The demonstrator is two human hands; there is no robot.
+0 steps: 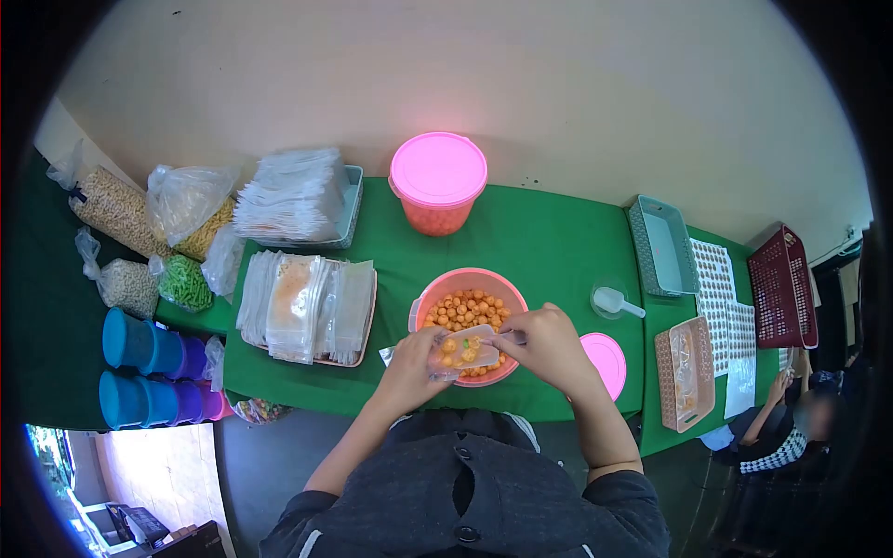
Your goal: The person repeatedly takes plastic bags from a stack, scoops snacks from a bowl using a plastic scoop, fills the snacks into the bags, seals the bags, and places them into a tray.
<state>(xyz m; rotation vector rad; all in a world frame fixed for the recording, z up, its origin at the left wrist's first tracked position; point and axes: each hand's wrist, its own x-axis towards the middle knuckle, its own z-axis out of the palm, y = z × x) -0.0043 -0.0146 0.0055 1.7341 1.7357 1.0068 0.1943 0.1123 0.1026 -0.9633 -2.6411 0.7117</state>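
A pink bucket (423, 307) of round orange snacks (470, 309) stands on the green table in front of me. Over its near part, my left hand (416, 365) is closed around a clear plastic bag (442, 374). Several orange pieces and a bit of green show in a pale scoop (477, 346) at the bag, between my hands. My right hand (538, 342) is pinched at the scoop's right end. Which part lies inside the bag is hard to tell.
Stacked plastic bags (296, 200) fill trays at the left. Behind stands a pink-lidded tub (439, 169). To the right are a white scoop (614, 300), a pink lid (605, 365), baskets (684, 374) and label sheets (714, 293). Another person (772, 432) sits at far right.
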